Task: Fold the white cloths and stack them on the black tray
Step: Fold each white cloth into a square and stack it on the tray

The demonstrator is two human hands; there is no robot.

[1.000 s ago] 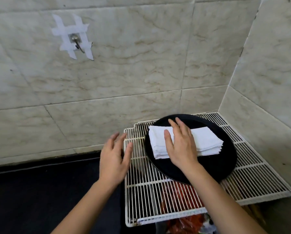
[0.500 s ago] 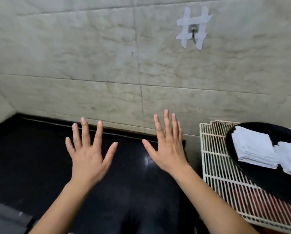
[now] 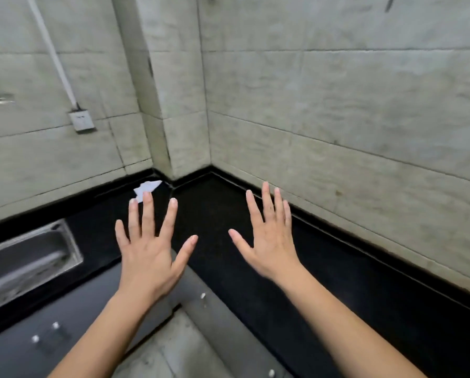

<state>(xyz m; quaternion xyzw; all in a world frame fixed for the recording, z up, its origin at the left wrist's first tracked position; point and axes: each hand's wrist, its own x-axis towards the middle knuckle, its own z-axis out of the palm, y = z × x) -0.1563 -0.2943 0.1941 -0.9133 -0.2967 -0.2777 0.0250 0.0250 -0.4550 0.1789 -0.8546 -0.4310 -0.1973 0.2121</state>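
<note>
White cloth points its long axis toward wall corner

Black bench — runs along both walls and turns at the corner. Steel sink — set into the bench at far left, blurred. Pale marbled wall tiles. Wall socket, white conduit rising from it. Grey cabinet fronts below; tiled floor.

text: none legible | labels: none | numbers: none | wall socket: markings too blurred to read
</note>
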